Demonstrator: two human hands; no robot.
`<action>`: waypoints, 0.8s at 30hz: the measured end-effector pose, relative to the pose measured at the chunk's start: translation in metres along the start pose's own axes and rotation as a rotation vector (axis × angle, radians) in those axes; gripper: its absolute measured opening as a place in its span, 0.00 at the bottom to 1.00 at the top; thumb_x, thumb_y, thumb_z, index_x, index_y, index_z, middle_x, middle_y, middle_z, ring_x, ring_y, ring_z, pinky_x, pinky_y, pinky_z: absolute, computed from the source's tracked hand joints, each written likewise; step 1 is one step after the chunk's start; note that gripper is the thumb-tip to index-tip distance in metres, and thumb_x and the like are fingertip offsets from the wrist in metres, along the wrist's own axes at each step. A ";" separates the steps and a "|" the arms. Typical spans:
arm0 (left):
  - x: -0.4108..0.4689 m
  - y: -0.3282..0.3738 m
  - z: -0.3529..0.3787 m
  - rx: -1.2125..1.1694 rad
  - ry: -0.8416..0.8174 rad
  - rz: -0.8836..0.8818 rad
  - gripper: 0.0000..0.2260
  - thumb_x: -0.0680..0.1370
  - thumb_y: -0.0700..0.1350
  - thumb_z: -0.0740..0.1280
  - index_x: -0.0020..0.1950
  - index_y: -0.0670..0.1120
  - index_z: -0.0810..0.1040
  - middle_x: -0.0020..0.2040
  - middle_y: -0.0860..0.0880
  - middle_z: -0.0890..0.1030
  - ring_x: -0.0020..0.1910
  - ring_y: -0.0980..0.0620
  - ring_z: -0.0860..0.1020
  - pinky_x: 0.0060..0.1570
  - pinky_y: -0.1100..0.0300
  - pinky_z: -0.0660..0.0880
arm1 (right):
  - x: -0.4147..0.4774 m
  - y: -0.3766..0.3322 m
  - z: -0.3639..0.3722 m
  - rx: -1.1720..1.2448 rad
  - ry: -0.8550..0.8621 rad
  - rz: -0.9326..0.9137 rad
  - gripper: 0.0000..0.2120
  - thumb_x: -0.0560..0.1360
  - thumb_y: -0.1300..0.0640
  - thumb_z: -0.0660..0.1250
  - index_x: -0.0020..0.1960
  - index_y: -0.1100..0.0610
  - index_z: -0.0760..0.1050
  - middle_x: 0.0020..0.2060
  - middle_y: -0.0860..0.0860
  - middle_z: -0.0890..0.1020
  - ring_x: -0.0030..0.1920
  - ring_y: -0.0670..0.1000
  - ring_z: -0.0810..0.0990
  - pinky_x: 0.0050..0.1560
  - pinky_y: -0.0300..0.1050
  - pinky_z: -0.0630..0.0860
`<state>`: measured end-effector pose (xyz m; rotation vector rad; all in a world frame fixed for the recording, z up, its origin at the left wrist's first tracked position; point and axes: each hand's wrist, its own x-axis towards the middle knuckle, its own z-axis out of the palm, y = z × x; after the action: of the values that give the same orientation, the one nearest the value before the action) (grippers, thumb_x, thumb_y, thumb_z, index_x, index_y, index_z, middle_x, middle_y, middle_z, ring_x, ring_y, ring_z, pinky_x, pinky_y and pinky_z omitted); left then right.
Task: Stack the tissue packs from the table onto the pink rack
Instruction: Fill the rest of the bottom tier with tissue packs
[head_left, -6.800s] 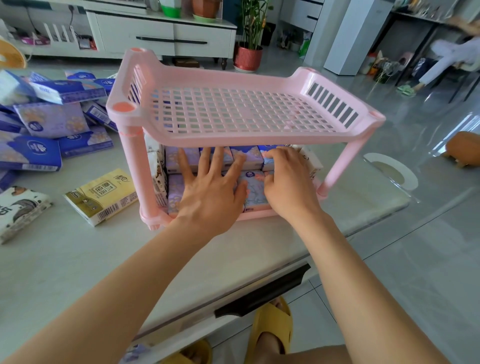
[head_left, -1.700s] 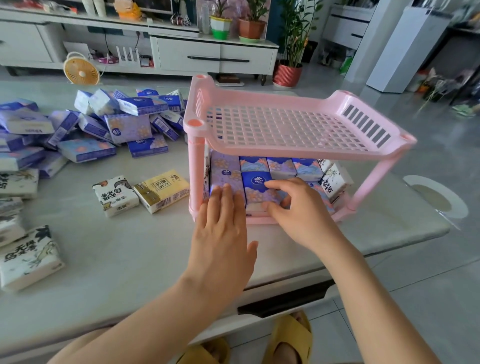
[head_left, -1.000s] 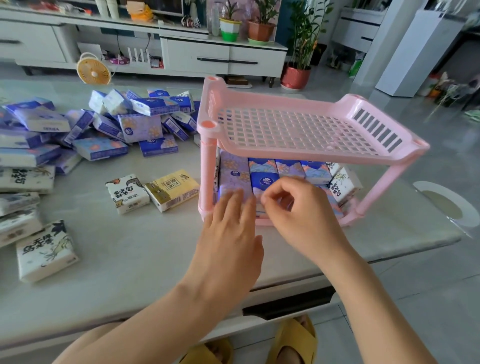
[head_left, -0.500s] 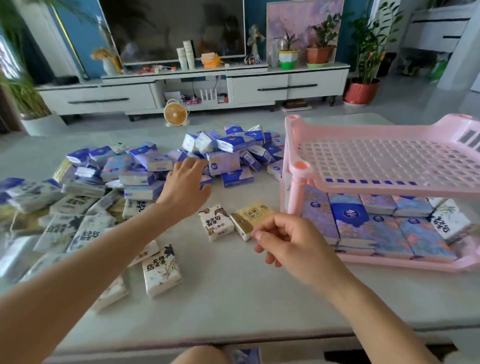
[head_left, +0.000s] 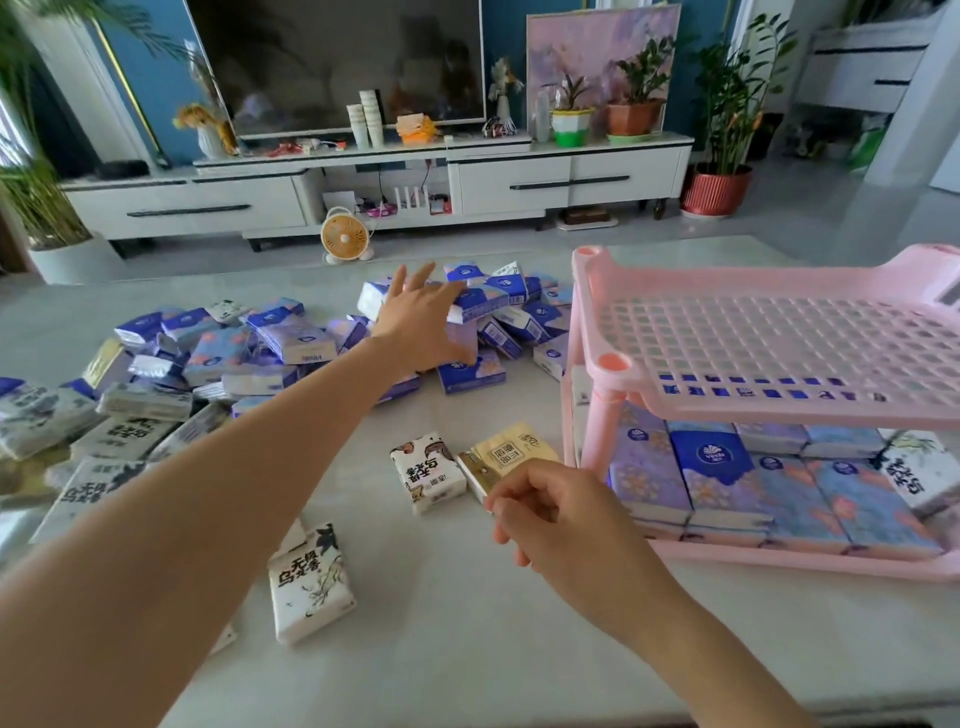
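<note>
The pink rack (head_left: 769, 415) stands on the table at the right; its lower shelf is packed with blue and purple tissue packs (head_left: 717, 467) and its top grid shelf is bare. A heap of blue tissue packs (head_left: 498, 306) lies at the table's middle back. My left hand (head_left: 421, 322) reaches over that heap with fingers spread, thumb against a purple pack (head_left: 464, 338). My right hand (head_left: 550, 514) hovers loosely curled, holding nothing, just in front of a yellow pack (head_left: 511, 449) and left of the rack.
White packs with black print (head_left: 428, 473) (head_left: 309, 582) lie singly near the front; more white and blue packs (head_left: 130, 415) crowd the table's left. A TV cabinet (head_left: 519, 182), a small fan (head_left: 343, 236) and potted plants stand beyond the marble table (head_left: 467, 649).
My left hand has travelled from the left part of the pile to the blue heap further back and right. My right hand stays low near the yellow pack. The view tilted up.
</note>
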<state>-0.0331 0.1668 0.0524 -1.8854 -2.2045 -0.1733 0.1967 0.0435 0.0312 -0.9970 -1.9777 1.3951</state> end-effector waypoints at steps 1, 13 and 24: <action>0.000 -0.001 0.003 0.056 -0.019 0.026 0.41 0.69 0.56 0.72 0.75 0.46 0.55 0.73 0.44 0.63 0.75 0.47 0.53 0.74 0.50 0.42 | 0.000 0.000 0.000 -0.002 -0.003 0.003 0.09 0.74 0.61 0.62 0.37 0.51 0.75 0.33 0.52 0.80 0.29 0.43 0.73 0.35 0.39 0.71; -0.099 0.014 -0.034 -0.193 0.255 -0.041 0.14 0.72 0.53 0.69 0.46 0.45 0.70 0.39 0.50 0.76 0.40 0.47 0.72 0.41 0.56 0.65 | -0.012 0.001 -0.009 -0.027 0.029 -0.021 0.05 0.75 0.59 0.63 0.43 0.53 0.76 0.36 0.49 0.80 0.32 0.41 0.74 0.35 0.34 0.70; -0.213 0.040 -0.091 -1.286 -0.879 0.054 0.19 0.61 0.46 0.74 0.51 0.45 0.80 0.42 0.48 0.84 0.40 0.51 0.82 0.39 0.61 0.78 | -0.052 -0.007 -0.031 0.200 -0.071 0.007 0.23 0.66 0.42 0.63 0.59 0.46 0.74 0.49 0.47 0.81 0.45 0.45 0.80 0.40 0.35 0.76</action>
<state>0.0460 -0.0521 0.0841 -3.0871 -2.8914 -1.1989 0.2488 0.0177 0.0480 -0.8758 -1.8412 1.6162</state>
